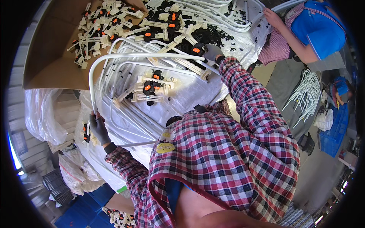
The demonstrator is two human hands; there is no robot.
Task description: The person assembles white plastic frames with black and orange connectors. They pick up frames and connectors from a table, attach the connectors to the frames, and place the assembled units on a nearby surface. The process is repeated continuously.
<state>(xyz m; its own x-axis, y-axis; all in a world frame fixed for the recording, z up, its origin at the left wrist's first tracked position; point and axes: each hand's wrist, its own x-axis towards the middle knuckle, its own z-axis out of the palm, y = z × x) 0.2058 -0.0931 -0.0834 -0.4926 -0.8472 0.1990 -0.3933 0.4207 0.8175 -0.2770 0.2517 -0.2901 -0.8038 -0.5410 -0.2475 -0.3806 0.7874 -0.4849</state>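
A white bent tube (125, 56) spans from hand to hand above the table, curving down at its left end. My left hand (99, 130), in a dark grey glove with bare fingertips, is closed around its lower left end. At the tube's right end my right hand (213, 52), in a grey glove, is closed; its fingers are partly hidden. Right beside that hand is a black fitting with an orange button (197, 49), attached to cream plastic arms. Beneath the tube, several more bent white tubes (121, 81) lie stacked, with cream-and-black clamp assemblies (152, 88) next to them.
A large cardboard box (49, 57) with heaped clamp assemblies stands at the far left. Small black parts (215, 38) are strewn across the silvery table cover (182, 95). A co-worker (319, 32) in blue handles tubes at the far right. White tube frames (306, 93) lie farther right.
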